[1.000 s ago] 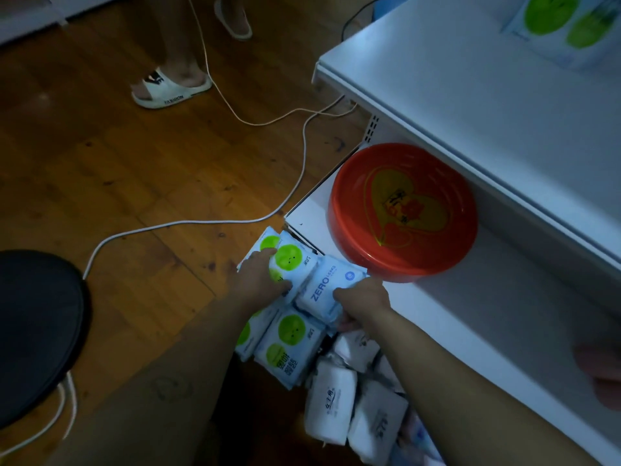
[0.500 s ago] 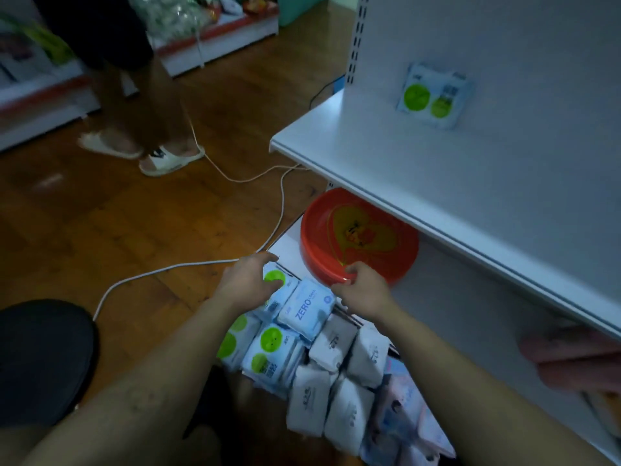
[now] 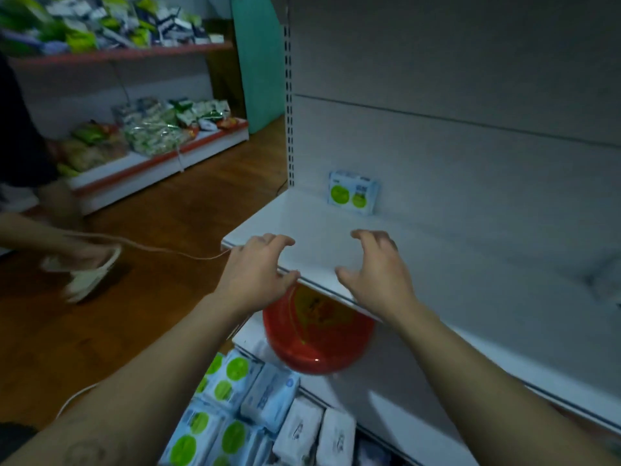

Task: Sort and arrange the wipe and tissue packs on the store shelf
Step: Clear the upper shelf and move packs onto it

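Shelf: white metal store shelf (image 3: pixel 453 264).
Hands: left hand (image 3: pixel 255 277), right hand (image 3: pixel 376 277) half-curled, empty.
Pack: green-dotted plastic wipe pack (image 3: pixel 353 193), twelve o'clock, nearer right.

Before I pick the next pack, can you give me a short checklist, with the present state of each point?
1. Left hand free: ok, it holds nothing, fingers loosely curled.
2. Right hand free: ok, it holds nothing.
3. Room on the white shelf: ok, only one green-dot pack stands at the back wall.
4. All packs sorted: not ok, a heap of packs lies below, beside the red basin.
5. White cable apart from the left hand: cannot tell, it runs up to the hand.
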{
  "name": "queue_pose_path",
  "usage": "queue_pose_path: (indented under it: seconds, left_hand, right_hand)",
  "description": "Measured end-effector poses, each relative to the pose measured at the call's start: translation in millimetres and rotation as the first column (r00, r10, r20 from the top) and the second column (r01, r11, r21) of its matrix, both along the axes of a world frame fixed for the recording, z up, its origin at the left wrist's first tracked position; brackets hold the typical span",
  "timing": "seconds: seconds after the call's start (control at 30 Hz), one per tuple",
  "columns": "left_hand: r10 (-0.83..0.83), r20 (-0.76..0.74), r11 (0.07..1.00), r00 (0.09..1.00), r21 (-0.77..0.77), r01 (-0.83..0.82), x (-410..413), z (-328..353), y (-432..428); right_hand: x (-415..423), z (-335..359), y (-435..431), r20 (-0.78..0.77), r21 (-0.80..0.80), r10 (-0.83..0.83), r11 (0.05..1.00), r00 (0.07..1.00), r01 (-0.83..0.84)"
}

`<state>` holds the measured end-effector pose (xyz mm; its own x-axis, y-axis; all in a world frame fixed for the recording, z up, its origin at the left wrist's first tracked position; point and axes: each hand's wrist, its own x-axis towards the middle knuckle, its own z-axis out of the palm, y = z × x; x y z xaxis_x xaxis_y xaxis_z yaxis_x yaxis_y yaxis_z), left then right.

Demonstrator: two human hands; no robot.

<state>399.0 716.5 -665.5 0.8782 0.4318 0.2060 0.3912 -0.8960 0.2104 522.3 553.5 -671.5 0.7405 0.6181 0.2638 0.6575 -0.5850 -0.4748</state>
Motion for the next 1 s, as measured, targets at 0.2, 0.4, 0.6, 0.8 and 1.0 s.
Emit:
queue_pose_path:
  seconds: [0.2, 0.4, 0.6, 0.8, 1.0]
  left_hand:
    - [-0.034, -0.005, 0.999, 0.999, 0.008, 0.034, 83.0, 2.1, 16.1]
    - [-0.116, 0.034, 0.993, 0.993, 0.03, 0.115, 179.3, -14.1, 31.3]
    - [-0.171, -0.011, 0.985, 0.985, -0.023, 0.17, 261.4, -29.0, 20.1]
    - [0.04, 0.016, 0.944, 0.999, 0.327, -0.043, 273.9, -20.5, 1.8]
    - [-0.356, 0.252, 0.934, 0.9, 0.057, 0.353, 260.3, -1.3, -108.3]
  right_hand:
    - [88.1, 3.8, 16.5, 0.004, -0.049, -0.059, 0.997, 0.998, 0.059]
    - [160.5, -14.9, -9.6, 0.136, -0.081, -0.161, 0.982, 0.977, 0.173]
    - [187.5, -29.2, -79.4, 0.225, -0.175, -0.203, 0.954, 0.953, 0.244]
    - [190.9, -25.9, -121.4, 0.244, -0.129, -0.263, 0.945, 0.933, 0.3]
    - [175.0, -29.5, -170.7, 0.305, -0.148, -0.364, 0.895, 0.88, 0.421]
